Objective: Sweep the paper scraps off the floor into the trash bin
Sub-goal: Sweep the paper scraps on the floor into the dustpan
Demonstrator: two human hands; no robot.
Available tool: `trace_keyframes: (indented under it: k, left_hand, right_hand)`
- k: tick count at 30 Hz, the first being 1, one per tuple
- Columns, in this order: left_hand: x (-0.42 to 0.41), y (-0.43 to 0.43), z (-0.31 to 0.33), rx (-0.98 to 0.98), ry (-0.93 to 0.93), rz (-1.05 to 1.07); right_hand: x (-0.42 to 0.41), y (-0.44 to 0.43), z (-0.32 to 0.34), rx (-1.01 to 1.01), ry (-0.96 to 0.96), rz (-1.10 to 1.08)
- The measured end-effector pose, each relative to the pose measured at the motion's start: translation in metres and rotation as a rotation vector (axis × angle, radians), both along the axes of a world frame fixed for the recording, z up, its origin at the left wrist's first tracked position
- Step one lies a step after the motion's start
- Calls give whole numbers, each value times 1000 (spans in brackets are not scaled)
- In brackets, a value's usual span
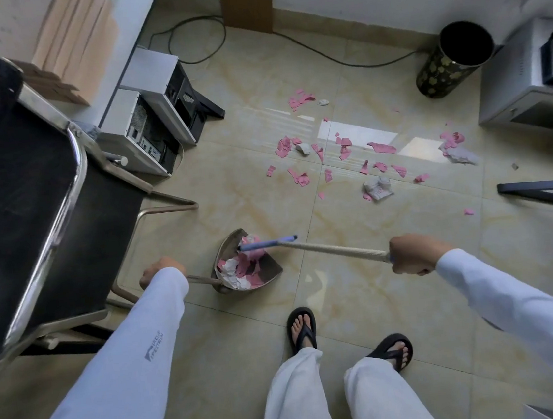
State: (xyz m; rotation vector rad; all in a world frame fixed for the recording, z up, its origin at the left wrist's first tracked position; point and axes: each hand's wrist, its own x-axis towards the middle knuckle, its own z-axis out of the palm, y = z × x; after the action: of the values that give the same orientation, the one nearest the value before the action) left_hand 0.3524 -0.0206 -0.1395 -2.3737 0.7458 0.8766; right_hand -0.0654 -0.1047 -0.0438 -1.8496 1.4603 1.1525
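1. Pink paper scraps are lying scattered across the tiled floor, mixed with a few crumpled white paper wads. This spread is lying between the dustpan and the trash bin.
2. A second lot of pink and white scraps is lying inside the metal dustpan, which is resting on the floor just ahead of the person's feet.
3. The left grip is curling round the end of the dustpan handle. A white sleeve is hiding most of the fingers.
4. The right grip is closing as a fist round the upper end of the broom handle.
5. The broom handle is slanting down and to the left. Its blue head is sitting over the open mouth of the dustpan, against the scraps there.
6. The trash bin, black with a pale flower pattern, is standing upright near the far wall, well apart from the dustpan. Its inside is showing dark.
7. A black mesh chair with a chrome frame is standing at the left, beside the left arm. Two computer towers are standing beyond it.
8. A black cable is trailing over the floor near the wall, towards the trash bin.
9. Both feet, in black sandals, are standing on the floor below the dustpan in the head view.
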Motion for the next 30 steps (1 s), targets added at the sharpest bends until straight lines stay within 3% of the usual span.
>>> trace_keyframes:
  k: [9, 15, 21, 30]
  left_hand:
    - [-3, 2, -3, -33, 4, -35]
    - [-3, 8, -3, -15, 17, -41]
    - [-10, 4, -8, -3, -38, 14]
    - [0, 23, -83, -50, 23, 195]
  right_hand:
    - [47, 38, -41, -121, 26, -1]
    - [60, 76, -57, 4, 52, 148]
    - [38, 83, -54, 50, -42, 209]
    - [-69, 34, -22, 19, -80, 29]
